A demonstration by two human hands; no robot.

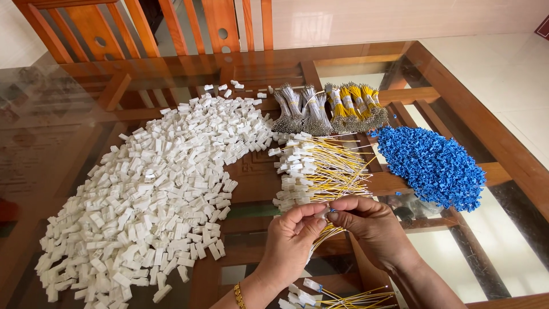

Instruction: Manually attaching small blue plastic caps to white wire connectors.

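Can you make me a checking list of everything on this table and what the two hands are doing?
Surface: glass table top in a wooden frame, see-through to the floor.
Job's things: left hand and right hand pinch a bunch of yellow wires together; a small blue piece shows at the fingertips.
Clutter: big heap of white plastic pieces; pile of blue plastic pieces; row of yellow wires with white ends; more finished ones at the bottom edge.
Grippers: both hands closed on the wires.
Cables: tied bundles of grey and yellow wires at the far side.
Surroundings: wooden chairs, pale tiled floor.
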